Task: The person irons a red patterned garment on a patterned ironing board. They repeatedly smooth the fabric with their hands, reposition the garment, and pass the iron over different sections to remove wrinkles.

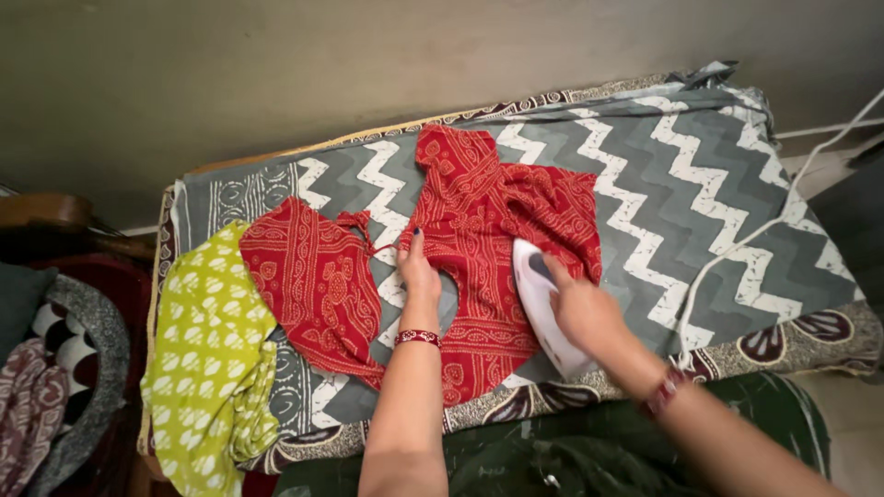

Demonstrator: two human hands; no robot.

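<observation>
Head view: right hand (582, 311) grips and half hides white iron (543, 304); left hand (419, 276) flat on red garment (488, 239).

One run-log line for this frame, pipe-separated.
left hand: flat on red garment | right hand: grips white iron on garment | surface: zigzag cloth

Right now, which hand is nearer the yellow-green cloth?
Left. The left hand presses the red garment beside the yellow-green cloth; the right hand grips the white iron farther away.
</observation>
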